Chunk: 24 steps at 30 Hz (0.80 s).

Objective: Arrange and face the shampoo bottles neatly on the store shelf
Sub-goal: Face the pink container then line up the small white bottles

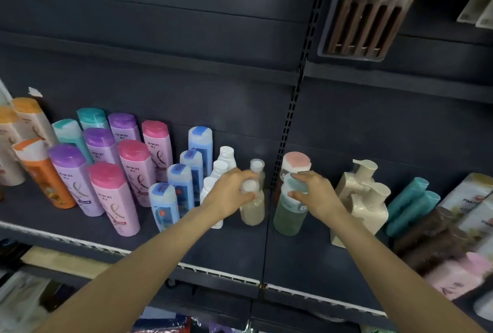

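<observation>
Dark store shelf (pixel 149 228) with many shampoo bottles upright in rows: pink-capped bottles (pixel 117 199) and purple-capped bottles (pixel 73 177) at left, blue bottles (pixel 181 185) beside them, cream pump bottles (pixel 360 199) and teal bottles (pixel 410 204) at right. Near the middle, left hand (pixel 229 194) with fingers curled round the white cap of a pale beige bottle (pixel 253 210), just beside a row of white bottles (pixel 221 169). Right hand (pixel 317 194) with fingers pinching the light blue cap of a green bottle (pixel 288 215), in front of a pink-capped brown bottle (pixel 293 164); both held bottles upright, bottoms on the shelf.
</observation>
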Each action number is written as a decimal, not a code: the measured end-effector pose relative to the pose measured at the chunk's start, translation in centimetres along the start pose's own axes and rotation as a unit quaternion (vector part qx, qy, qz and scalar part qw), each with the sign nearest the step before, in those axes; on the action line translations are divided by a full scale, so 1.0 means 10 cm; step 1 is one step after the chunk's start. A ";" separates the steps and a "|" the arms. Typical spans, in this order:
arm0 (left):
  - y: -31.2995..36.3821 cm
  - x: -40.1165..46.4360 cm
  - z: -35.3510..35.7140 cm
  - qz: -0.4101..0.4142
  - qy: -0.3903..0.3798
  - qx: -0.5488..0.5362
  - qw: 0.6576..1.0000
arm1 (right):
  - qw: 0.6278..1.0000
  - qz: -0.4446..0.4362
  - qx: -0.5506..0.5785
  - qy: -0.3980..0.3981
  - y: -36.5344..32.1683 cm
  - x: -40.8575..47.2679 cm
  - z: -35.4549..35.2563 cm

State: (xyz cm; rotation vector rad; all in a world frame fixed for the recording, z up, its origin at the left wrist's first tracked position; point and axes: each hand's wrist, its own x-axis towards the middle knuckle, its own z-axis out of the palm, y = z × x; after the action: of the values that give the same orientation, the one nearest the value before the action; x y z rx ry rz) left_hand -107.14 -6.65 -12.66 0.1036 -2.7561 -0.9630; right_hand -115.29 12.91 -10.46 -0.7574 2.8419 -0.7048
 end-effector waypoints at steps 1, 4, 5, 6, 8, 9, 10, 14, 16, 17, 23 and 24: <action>-0.03 0.04 0.07 -0.002 -0.016 0.013 1.000 | 1.000 -0.009 -0.010 -0.011 0.03 0.04 0.03; -0.11 0.13 0.25 -0.004 -0.042 0.049 0.998 | 0.999 -0.022 -0.020 -0.024 0.14 0.13 0.08; -0.13 0.15 0.30 -0.008 -0.045 0.056 0.997 | 0.999 -0.022 -0.023 -0.030 0.17 0.15 0.09; -0.15 0.17 0.34 -0.014 -0.048 0.059 0.997 | 0.999 -0.021 -0.025 -0.037 0.20 0.16 0.09; -0.16 0.21 0.42 -0.028 -0.053 0.063 0.996 | 0.999 -0.023 -0.025 -0.041 0.25 0.17 0.11; -0.17 0.23 0.45 -0.037 -0.055 0.068 0.995 | 0.999 -0.025 -0.023 -0.041 0.26 0.18 0.11; -0.18 0.25 0.48 -0.044 -0.057 0.076 0.995 | 0.999 -0.026 -0.021 -0.040 0.26 0.18 0.11; -0.22 0.32 0.55 -0.059 -0.066 0.097 0.991 | 0.998 -0.036 -0.044 -0.029 0.27 0.20 0.14; -0.23 0.34 0.57 -0.062 -0.060 0.099 0.991 | 0.998 -0.038 -0.053 -0.010 0.28 0.19 0.17; -0.24 0.36 0.58 -0.062 -0.056 0.101 0.991 | 0.997 -0.037 -0.060 -0.003 0.28 0.18 0.19; -0.27 0.47 0.63 -0.078 -0.048 0.104 0.990 | 0.997 -0.037 -0.066 0.015 0.33 0.16 0.21; -0.27 0.48 0.64 -0.080 -0.047 0.107 0.990 | 0.997 -0.037 -0.068 0.016 0.33 0.16 0.21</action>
State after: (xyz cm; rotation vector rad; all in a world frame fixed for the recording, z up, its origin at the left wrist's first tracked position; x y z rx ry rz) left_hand -113.30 -5.54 -18.35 0.3257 -2.9688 -0.7219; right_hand -117.63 13.80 -13.88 -0.8836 2.9287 -0.5421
